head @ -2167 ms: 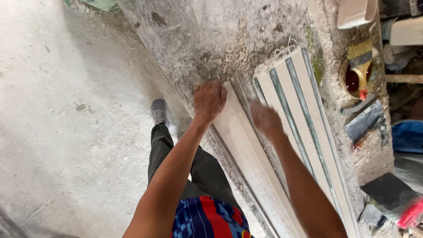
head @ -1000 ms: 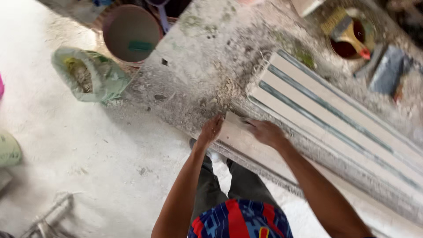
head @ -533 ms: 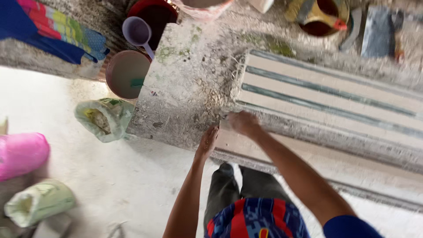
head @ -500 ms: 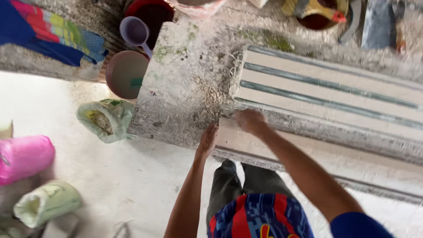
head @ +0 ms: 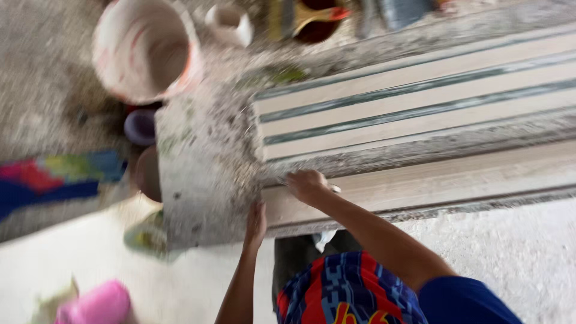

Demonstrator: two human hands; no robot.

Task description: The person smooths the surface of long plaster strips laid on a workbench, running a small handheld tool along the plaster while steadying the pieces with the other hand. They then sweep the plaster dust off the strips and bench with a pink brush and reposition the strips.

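Item, far left: a pink object [head: 96, 303] lay on the pale floor [head: 36, 270], with a multicoloured cloth [head: 54, 180] above it, both blurred.

Item, upper left: a large white bucket [head: 147, 51] with reddish rim, a small purple cup [head: 141, 126] below it, and a white cup [head: 228, 24] beside it.

Item, centre: a rough, speckled grey desk [head: 198, 168].

Item: left hand [head: 257, 223], fingers extended, pressed flat against the near end of a long pale strip [head: 432, 180] at the desk's front edge.

Item: right hand [head: 307, 185], curled over the strip's top edge close to that end, gripping it.

Item, right: three more pale strips [head: 420, 90] laid side by side on the desk, parted by dark green gaps.

Step judged in hand: seating the strip's end against the desk. The next move would likely call for steady pressure from both hands, keeping the strip parallel to its neighbours.
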